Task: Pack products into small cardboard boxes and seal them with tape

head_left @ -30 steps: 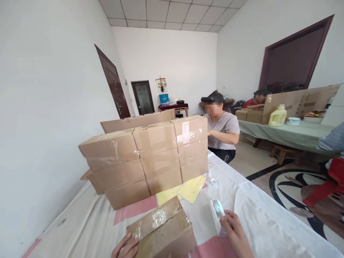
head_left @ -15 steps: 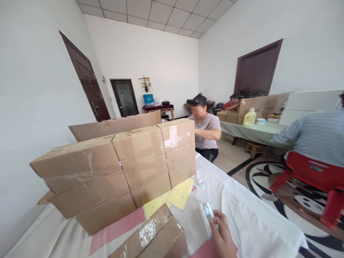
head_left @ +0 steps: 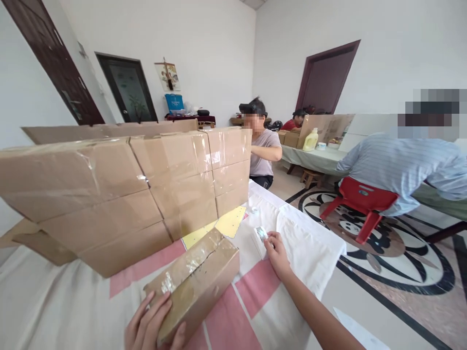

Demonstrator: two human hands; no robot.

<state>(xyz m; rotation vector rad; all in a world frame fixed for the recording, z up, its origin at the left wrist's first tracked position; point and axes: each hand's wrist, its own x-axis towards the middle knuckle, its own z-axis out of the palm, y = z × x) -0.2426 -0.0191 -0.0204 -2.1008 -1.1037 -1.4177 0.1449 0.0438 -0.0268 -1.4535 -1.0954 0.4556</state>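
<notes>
A long cardboard box [head_left: 207, 272] with shiny tape along its top lies aslant on the cloth in front of me. My left hand [head_left: 151, 323] grips its near end, fingers over the top and thumb at the side. To the right of the box, my right hand [head_left: 278, 253] is closed on the edge of a narrow white object with a shiny top [head_left: 260, 238], standing on the table; its exact kind is unclear. Slightly beyond lies a small white ring [head_left: 253, 210], resembling a tape roll.
Taped cardboard boxes [head_left: 182, 180] stand stacked like a wall across the table's far left. The white patterned cloth [head_left: 302, 238] ends at right. A person [head_left: 264, 146] sits beyond the stack; another in a striped shirt occupies a red chair [head_left: 361, 199] at a green-covered table.
My view has tilted down and turned right. My left hand has come into view on the cardboard box. My right hand still holds the white object.
</notes>
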